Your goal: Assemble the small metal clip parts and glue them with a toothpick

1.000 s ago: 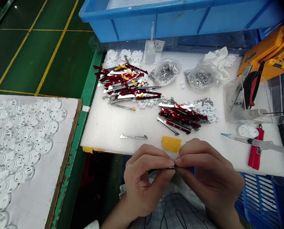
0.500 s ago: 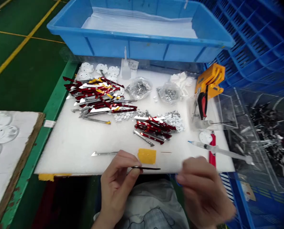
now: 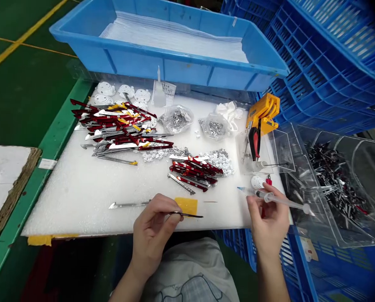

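My left hand (image 3: 157, 228) is closed, pinching a thin dark strip (image 3: 192, 216) edge-on between thumb and fingertips above the table's front edge. Beside it lie a yellow square (image 3: 187, 206) and a silver strip (image 3: 127, 205). At the right, my right hand (image 3: 271, 222) has thumb and fingers around a clear syringe (image 3: 289, 203) with a blue tip. Part of a red object (image 3: 268, 180) shows under the syringe, near a white round piece (image 3: 257, 182). A thin brownish stick (image 3: 210, 201) lies between the hands.
Piles of red and silver strips (image 3: 121, 126) (image 3: 195, 170) cover the white foam top (image 3: 80, 188). Behind are bags of small metal parts (image 3: 177, 119) and a blue bin (image 3: 162, 63). An orange holder (image 3: 263, 113), pliers (image 3: 255, 142) and a clear box (image 3: 338, 226) stand right.
My right hand has moved forward to the syringe and its fingers are now around it. My left hand still pinches the dark strip. The camera view has turned slightly right.
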